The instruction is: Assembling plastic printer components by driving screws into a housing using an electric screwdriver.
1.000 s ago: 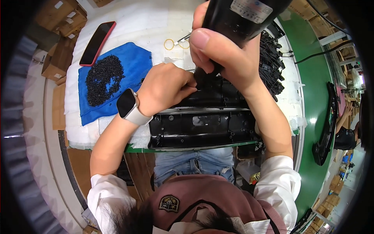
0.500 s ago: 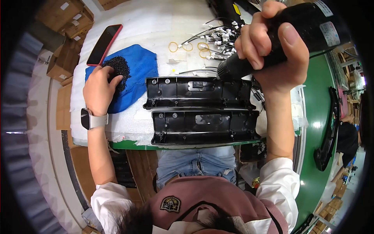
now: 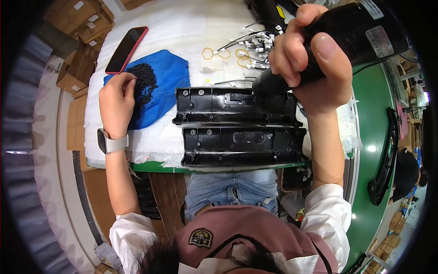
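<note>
My right hand (image 3: 319,64) is wrapped round a black electric screwdriver (image 3: 356,32). The driver's nose points down and left, over the far edge of a long black plastic shell (image 3: 205,107); whether its tip touches is hard to see. A second, similar shell (image 3: 210,148) lies parallel on the near side, its hollow face up. At the left, my left hand (image 3: 117,98) has thumb and fingers pinched together beside a pile of small black screws (image 3: 145,77). Whatever is in the pinch is hidden. The pile rests on a blue cloth (image 3: 175,66).
A phone with a red case (image 3: 127,49) lies beyond the cloth. Yellow rubber bands (image 3: 208,53) and a heap of cables with white connectors (image 3: 258,44) are at the far middle. White foam (image 3: 155,150) covers the table; a green surface (image 3: 365,173) runs along the right.
The left hand's fingers have closed from a looser reach into the screws and drawn slightly back. The screwdriver's nose has shifted slightly over the far shell. The whole view has shifted a little.
</note>
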Tool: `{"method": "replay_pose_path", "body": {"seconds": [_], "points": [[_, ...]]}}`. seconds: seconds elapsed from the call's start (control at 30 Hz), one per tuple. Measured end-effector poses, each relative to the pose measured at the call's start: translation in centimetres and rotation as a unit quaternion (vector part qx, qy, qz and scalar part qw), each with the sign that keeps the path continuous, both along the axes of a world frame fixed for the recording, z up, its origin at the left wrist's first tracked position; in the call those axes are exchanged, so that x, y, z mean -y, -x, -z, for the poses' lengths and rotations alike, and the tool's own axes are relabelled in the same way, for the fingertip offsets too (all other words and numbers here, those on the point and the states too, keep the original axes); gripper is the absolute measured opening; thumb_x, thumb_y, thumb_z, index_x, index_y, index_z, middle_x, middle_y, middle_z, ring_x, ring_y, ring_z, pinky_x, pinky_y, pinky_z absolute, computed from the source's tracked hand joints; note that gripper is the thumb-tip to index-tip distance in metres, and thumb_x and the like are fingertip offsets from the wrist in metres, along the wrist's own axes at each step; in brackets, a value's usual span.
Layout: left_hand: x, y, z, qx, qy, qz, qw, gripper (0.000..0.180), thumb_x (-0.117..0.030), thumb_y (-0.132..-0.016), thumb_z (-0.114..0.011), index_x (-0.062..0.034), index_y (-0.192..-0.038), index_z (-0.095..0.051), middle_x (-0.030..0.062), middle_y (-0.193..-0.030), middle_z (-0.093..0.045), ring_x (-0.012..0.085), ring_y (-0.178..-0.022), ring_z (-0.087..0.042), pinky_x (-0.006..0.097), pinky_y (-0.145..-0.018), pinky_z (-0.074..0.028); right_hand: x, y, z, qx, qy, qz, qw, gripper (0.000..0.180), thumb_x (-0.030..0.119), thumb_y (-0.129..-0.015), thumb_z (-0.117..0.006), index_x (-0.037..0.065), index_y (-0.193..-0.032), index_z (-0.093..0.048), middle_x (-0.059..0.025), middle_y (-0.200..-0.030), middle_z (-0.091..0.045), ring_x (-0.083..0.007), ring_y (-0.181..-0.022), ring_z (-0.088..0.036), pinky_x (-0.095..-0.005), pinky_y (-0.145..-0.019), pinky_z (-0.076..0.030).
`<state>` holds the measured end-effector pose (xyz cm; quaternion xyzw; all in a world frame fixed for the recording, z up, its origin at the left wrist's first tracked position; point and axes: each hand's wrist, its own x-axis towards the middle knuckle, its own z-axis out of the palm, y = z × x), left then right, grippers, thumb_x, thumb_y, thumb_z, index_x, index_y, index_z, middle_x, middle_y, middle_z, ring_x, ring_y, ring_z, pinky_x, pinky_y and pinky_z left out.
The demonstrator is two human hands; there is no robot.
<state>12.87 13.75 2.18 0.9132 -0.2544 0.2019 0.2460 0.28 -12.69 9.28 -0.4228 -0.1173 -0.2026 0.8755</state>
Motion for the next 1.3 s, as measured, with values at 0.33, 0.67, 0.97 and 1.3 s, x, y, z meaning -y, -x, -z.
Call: {"method": "replay_pose_path", "body": {"seconds": [0.33, 0.67, 0.97, 1.3], "points": [[6.7, 5.8, -1.9, -0.505, 0.403, 0.298, 0.702, 0.017, -0.007, -0.090, -0.060, 0.0048, -0.103, -0.065, 0.0125, -0.089, -0.069, 0.0146, -0.071, -0.066, 0.022, -0.063, -0.051, 3.1, 1.3, -2.6, 0.208, 0.137, -0.114, 0.962, 0.047, 0.039, -0.087, -0.059, 0.004, -0.116, -0.049, 0.0012, -0.074, -0.048, -0.0111, -0.055, -0.046, -0.0310, -0.068, -0.039], [8.0, 7.2, -1.5, -0.608, 0.447, 0.328, 0.569, 0.022, -0.012, -0.091, -0.061, 0.0037, -0.106, -0.063, 0.0123, -0.090, -0.068, 0.0168, -0.074, -0.067, 0.023, -0.065, -0.052, 2.3, 1.3, -2.0, 0.310, 0.009, -0.148, 0.939, 0.048, 0.035, -0.081, -0.068, 0.004, -0.113, -0.049, 0.0027, -0.074, -0.052, -0.0095, -0.051, -0.049, -0.0291, -0.062, -0.041], [8.2, 7.5, -0.7, -0.630, 0.458, 0.325, 0.537, 0.022, -0.010, -0.091, -0.062, 0.0031, -0.108, -0.063, 0.0129, -0.091, -0.068, 0.0170, -0.074, -0.067, 0.024, -0.065, -0.054, 2.1, 1.8, -1.8, 0.292, 0.031, -0.129, 0.947, 0.046, 0.036, -0.083, -0.064, 0.005, -0.114, -0.049, 0.0022, -0.073, -0.050, -0.0101, -0.052, -0.048, -0.0300, -0.063, -0.041], [8.4, 7.4, -0.5, -0.630, 0.472, 0.318, 0.529, 0.021, -0.008, -0.090, -0.063, 0.0021, -0.108, -0.064, 0.0111, -0.092, -0.068, 0.0142, -0.075, -0.066, 0.023, -0.066, -0.053, 2.3, 2.2, -1.6, 0.263, 0.059, -0.109, 0.957, 0.045, 0.037, -0.086, -0.059, 0.006, -0.116, -0.049, 0.0015, -0.073, -0.049, -0.0108, -0.054, -0.047, -0.0312, -0.065, -0.041]]}}
